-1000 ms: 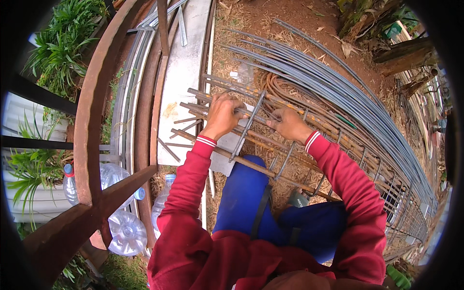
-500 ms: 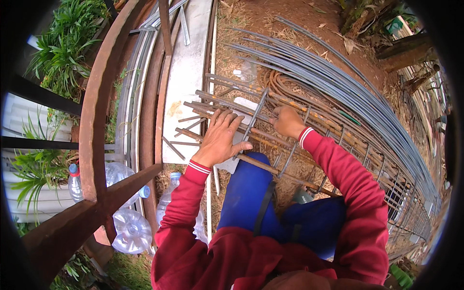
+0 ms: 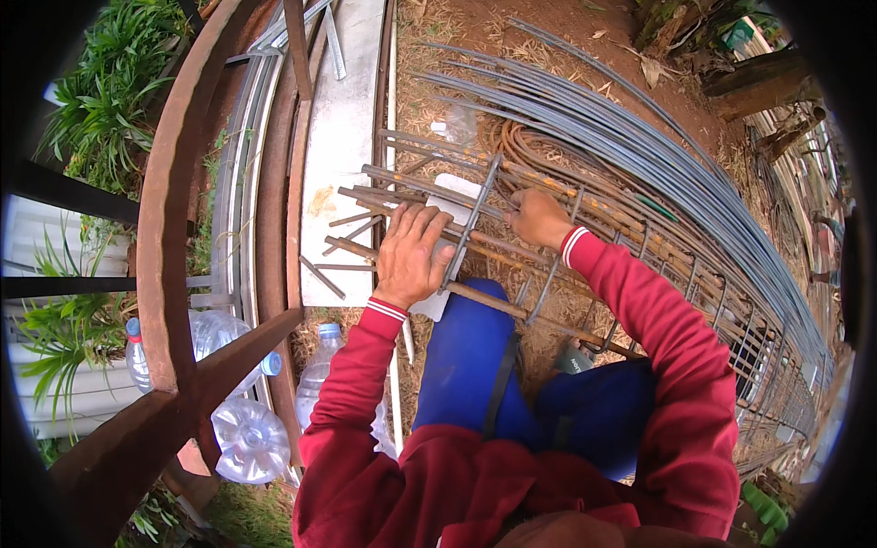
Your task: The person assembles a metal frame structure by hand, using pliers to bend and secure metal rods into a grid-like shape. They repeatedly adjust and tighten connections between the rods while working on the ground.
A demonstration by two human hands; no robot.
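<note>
Resting over rebar cage (image 3: 472, 222), left hand (image 3: 411, 259) flat; right hand (image 3: 537, 219) curled, grip unclear; straw-strewn soil (image 3: 422, 111) around.

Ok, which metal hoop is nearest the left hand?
The leftmost hoop, crossing the bars between the left hand and right hand; the other hoops sit farther right.

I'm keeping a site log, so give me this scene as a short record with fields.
Left hand: open, over the bar ends, left of the end tie
Right hand: fingers bent at an upper bar; grip unclear
Work: steel bar cage with square ties
Beyond it: rusty coil, long grey bars
Left side: pale board, clear plastic bottle
</note>
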